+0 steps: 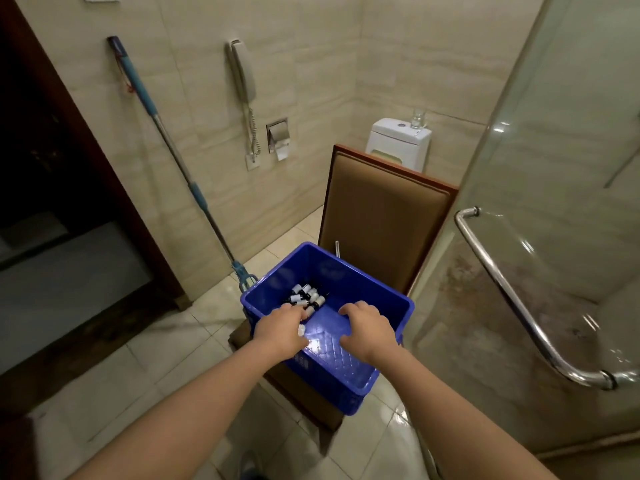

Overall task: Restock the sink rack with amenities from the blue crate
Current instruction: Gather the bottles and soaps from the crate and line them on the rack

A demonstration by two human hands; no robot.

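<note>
The blue crate (367, 289) rests on the seat of a brown chair (384, 216). In its far left corner lies a heap of several small dark bottles with white caps (306, 296). My left hand (280, 329) reaches into the crate at the near edge of that heap, fingers curled, with white caps showing under the palm. My right hand (369, 329) hovers palm down inside the crate over the bare blue floor, fingers bent and holding nothing. The sink rack is out of view.
A mop (180, 164) leans on the tiled wall at left, its head beside the crate. A wall phone (242, 72) and paper holder (277, 135) hang behind. The toilet (400, 143) stands behind the chair. A glass shower door with a chrome handle (512, 296) is at right.
</note>
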